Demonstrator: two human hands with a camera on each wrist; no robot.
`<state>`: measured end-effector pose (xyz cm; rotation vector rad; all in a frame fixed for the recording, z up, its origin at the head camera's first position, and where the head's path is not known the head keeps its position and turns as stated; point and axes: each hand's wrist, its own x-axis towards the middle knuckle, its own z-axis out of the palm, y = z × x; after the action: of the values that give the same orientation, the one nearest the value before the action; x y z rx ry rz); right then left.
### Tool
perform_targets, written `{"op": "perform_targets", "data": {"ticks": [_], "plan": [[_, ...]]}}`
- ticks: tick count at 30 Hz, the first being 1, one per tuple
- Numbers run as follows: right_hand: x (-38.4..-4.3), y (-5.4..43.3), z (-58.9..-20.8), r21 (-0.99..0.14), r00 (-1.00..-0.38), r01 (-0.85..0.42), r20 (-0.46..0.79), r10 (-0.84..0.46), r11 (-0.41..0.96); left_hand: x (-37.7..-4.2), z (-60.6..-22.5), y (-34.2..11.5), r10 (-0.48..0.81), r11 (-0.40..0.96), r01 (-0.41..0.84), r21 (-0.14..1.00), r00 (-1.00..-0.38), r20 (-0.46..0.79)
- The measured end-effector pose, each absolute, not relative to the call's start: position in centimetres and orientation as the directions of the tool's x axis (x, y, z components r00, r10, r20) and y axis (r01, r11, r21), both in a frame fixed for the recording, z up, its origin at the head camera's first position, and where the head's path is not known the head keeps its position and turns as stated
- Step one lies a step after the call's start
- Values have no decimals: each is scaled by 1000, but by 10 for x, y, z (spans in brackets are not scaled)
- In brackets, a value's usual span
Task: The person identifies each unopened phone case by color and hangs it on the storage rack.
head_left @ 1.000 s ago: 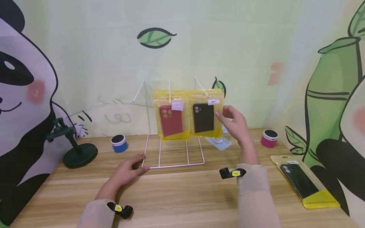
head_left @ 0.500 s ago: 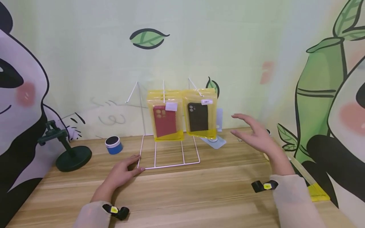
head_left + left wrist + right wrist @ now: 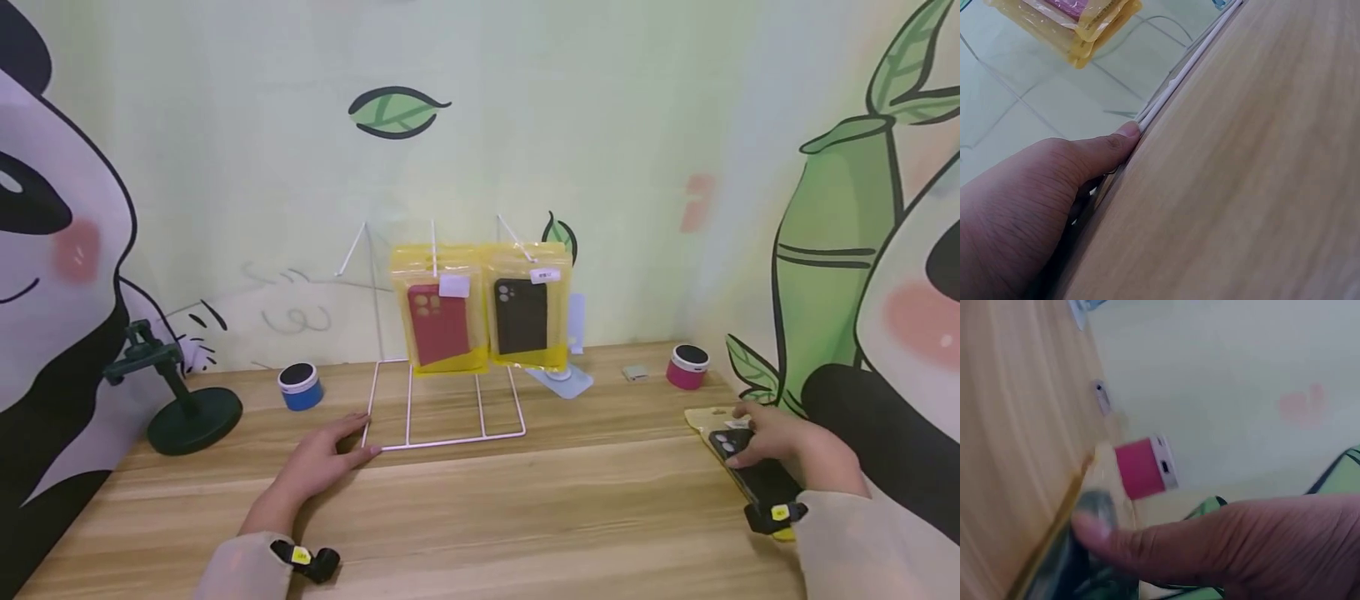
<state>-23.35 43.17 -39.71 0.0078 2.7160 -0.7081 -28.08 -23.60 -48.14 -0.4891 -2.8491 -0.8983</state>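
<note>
On the wood-grain table my left hand [image 3: 322, 460] holds the front left corner of a white wire display rack [image 3: 450, 442]. Its thumb lies against the white rod in the left wrist view; the other fingers are mostly hidden there. From the rack's hooks hang a yellow-edged bag with a red phone case [image 3: 438, 327] and one with a black phone case [image 3: 522, 317]. At the far right, my right hand [image 3: 787, 446] grips a third bagged phone case [image 3: 767, 482], dark, lying on the table. In the right wrist view the thumb [image 3: 1094, 531] rests across it, somewhat blurred.
A dark green stand [image 3: 193, 417] and a blue round jar-like object [image 3: 300, 387] stand on the left. A pink one [image 3: 687, 367] is beyond the right hand. Behind the rack lies a pale blue card-like piece [image 3: 562, 382]; a small grey piece [image 3: 635, 372] sits nearby.
My right hand has let go of the hanging black phone case's bag and moved right and down to the bagged case on the table. The left hand stays at the rack's corner.
</note>
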Motion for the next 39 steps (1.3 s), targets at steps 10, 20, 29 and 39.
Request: {"op": "perform_targets", "data": {"ticks": [10,20,29,39], "plan": [[-244,391,-402,-578,-965,-118,-125,-231,808,-283,-482,-237,267,772,327,546,-945,189],[-247,398,-408,-449,-941,78,-327,-83,890,-281,-482,-237,268,770,326,548,-945,185],[-243,390,-409,-472,-889,49,-421,-177,880,-283,-483,-236,264,774,317,549,-948,176],[-240,383,-401,-672,-915,15,-308,-261,740,-283,-480,-236,265,774,315,549,-949,171]]}}
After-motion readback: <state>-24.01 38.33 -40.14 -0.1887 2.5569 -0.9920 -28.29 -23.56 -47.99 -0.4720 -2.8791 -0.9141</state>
